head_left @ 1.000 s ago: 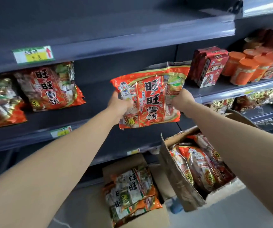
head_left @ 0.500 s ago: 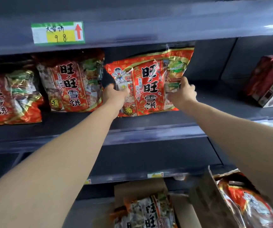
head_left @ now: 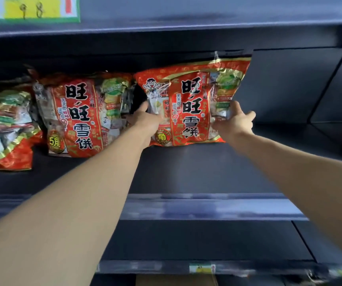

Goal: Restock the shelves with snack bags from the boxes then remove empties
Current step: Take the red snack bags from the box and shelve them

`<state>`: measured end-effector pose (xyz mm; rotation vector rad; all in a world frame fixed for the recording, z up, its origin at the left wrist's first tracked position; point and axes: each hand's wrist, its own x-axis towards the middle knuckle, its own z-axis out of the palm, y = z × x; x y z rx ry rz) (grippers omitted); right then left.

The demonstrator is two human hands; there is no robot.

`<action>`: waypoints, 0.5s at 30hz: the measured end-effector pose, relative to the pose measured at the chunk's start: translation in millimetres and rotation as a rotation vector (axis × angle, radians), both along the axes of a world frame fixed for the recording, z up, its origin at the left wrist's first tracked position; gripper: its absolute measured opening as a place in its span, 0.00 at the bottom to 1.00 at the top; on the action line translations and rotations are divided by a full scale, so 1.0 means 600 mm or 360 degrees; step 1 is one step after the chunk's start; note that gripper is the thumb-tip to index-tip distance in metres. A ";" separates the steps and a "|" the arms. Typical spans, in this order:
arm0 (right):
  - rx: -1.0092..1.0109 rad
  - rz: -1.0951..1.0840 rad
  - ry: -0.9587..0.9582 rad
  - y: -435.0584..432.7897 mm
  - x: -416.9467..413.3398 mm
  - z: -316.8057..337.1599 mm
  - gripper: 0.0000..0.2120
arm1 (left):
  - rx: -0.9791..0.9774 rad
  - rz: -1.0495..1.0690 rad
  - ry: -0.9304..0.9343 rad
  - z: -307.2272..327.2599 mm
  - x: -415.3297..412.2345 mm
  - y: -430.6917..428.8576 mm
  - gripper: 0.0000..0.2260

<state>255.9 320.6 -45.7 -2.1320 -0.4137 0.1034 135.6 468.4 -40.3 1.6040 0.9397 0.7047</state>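
Moved since 0.5 s ago: snack bag [head_left: 192, 106] now stands deeper on the shelf [head_left: 207, 162], bottom edge on the deck | left hand [head_left: 145, 120] grips bag's lower-left edge | right hand [head_left: 235, 118] grips lower-right edge, fingers partly spread | position: just right of neighbouring bag [head_left: 79, 118], toward shelf rear | price label [head_left: 29, 7] on upper shelf lip.

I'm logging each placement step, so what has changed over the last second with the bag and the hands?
The snack bag went from in front of the shelves, above the boxes, up and back onto the shelf, beside the bags already there. The left hand and right hand still hold its sides; the right fingers are opening. The shelved bags stayed put.
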 end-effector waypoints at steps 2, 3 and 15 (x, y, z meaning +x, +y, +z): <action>-0.0009 0.0011 0.0000 0.016 0.005 -0.006 0.22 | -0.0096 0.0016 -0.0003 0.002 0.006 0.013 0.22; -0.0007 0.0025 0.0016 0.021 0.008 -0.009 0.23 | -0.0149 -0.0008 -0.0012 0.003 0.010 0.018 0.22; -0.0078 0.0419 0.0322 0.035 0.021 -0.003 0.40 | -0.0119 -0.0076 0.0047 0.008 0.038 0.025 0.29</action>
